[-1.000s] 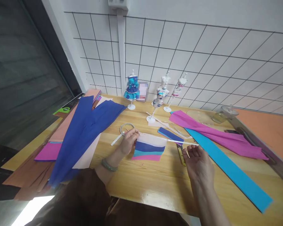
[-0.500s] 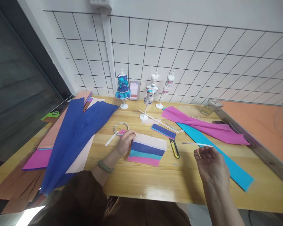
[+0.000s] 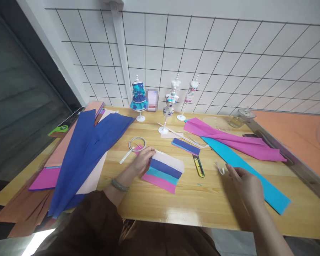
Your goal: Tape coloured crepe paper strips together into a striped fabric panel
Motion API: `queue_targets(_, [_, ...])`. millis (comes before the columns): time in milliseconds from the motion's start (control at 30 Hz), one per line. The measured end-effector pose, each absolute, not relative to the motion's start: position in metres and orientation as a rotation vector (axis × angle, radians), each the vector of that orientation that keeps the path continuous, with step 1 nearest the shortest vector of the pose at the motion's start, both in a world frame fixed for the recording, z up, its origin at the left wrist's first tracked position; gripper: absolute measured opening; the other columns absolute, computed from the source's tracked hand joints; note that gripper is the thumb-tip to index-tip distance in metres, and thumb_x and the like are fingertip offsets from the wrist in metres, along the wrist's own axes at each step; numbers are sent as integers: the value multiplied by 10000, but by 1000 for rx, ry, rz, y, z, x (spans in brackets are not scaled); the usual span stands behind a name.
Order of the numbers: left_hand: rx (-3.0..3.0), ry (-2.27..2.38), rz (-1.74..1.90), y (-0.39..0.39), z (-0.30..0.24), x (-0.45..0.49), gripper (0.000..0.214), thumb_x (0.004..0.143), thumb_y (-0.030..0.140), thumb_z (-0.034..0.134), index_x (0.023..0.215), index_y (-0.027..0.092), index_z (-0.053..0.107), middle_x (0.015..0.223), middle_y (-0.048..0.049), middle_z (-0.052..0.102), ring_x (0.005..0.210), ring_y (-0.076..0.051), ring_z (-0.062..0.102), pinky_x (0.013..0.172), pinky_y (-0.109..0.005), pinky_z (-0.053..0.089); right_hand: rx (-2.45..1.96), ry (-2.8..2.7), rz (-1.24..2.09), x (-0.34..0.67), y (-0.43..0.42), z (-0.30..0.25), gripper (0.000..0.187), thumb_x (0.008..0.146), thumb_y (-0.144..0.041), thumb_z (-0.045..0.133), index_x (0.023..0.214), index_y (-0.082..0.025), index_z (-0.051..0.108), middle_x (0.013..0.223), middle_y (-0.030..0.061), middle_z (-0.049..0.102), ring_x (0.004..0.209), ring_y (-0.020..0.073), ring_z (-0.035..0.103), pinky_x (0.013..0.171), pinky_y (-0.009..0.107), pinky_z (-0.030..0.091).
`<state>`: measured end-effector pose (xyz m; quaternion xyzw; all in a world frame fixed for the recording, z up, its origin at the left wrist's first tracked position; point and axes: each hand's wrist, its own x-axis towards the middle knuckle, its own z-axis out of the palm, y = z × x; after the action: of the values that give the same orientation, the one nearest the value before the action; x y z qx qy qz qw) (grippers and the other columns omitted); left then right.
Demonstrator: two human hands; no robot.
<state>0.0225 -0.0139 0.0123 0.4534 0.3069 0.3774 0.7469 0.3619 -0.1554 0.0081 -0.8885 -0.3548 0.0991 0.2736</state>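
My left hand [image 3: 142, 162] rests curled on the upper left corner of a small layered paper piece [image 3: 164, 171] with white, dark blue, light blue and pink bands, pinning it to the wooden table [image 3: 192, 199]. My right hand [image 3: 245, 183] lies low over the table to the right, fingers stretched out flat. A thin curled white strip [image 3: 220, 168] lies just off its fingertips, apart from them. Yellow-handled snips [image 3: 198, 166] lie between the two hands.
A tape roll [image 3: 137, 144] sits behind my left hand. Dark blue paper sheets [image 3: 90, 149] cover the left side; a light blue strip [image 3: 245, 167] and magenta paper [image 3: 237, 142] lie right. Three small mannequins [image 3: 170, 103] stand by the grid wall, near a glass jar [image 3: 240, 118].
My right hand pulled the thin white strip off to the right and let it go; the strip now lies curled on the table. The left hand stayed on the layered piece.
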Motion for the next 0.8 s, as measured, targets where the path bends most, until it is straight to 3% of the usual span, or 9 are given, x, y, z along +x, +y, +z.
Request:
queue_targets(133, [991, 654, 812, -14, 11, 22, 110, 720, 234, 565, 693, 157, 492, 594, 46, 447, 539, -70, 406, 514, -188, 307, -2400, -1132, 177, 375, -149, 14, 520, 768, -581, 453, 1023, -169, 641, 702, 81, 690, 705, 271, 619, 579, 334, 390])
queue_targets(233, [989, 649, 780, -16, 14, 21, 126, 723, 260, 569, 710, 157, 498, 593, 44, 457, 533, -71, 408, 504, -186, 302, -2186, -1162, 198, 355, -136, 35, 475, 768, -535, 503, 1058, -180, 626, 691, 52, 684, 691, 233, 627, 620, 329, 424])
queue_targets(433, [1002, 594, 616, -25, 22, 19, 176, 682, 285, 613, 723, 153, 505, 597, 40, 463, 519, -67, 399, 499, -187, 290, -1604, -1241, 970, 251, -94, 81, 356, 609, -427, 729, 878, -195, 704, 835, 53, 693, 820, 226, 607, 731, 326, 455])
queue_targets(500, [1007, 557, 595, -27, 22, 18, 175, 690, 286, 614, 734, 148, 514, 623, 32, 479, 537, -67, 414, 511, -186, 295, -1489, -1287, 1266, 221, -82, 84, 363, 615, -388, 732, 914, -188, 690, 836, 38, 684, 805, 204, 593, 705, 301, 455])
queue_targets(600, [1037, 524, 593, -26, 21, 15, 181, 717, 307, 605, 767, 146, 539, 642, 28, 488, 547, -68, 425, 527, -189, 309, -1354, -1433, 1568, 194, -68, 80, 425, 686, -326, 691, 1073, -168, 610, 678, -20, 616, 630, 127, 532, 574, 239, 412])
queue_targets(700, [1160, 531, 604, -23, 24, 13, 192, 751, 332, 595, 798, 146, 581, 698, 10, 533, 613, -87, 475, 584, -204, 354, -1359, -1505, 1593, 185, -60, 73, 496, 692, -239, 683, 1161, -163, 540, 602, -66, 527, 540, 84, 460, 490, 201, 335])
queue_targets(800, [1277, 550, 627, -18, 27, 10, 218, 770, 335, 602, 902, 165, 628, 893, -34, 603, 827, -145, 549, 727, -243, 405, -1432, -1424, 1503, 187, -58, 68, 551, 672, -204, 681, 1195, -169, 510, 624, -69, 521, 538, 81, 478, 477, 195, 338])
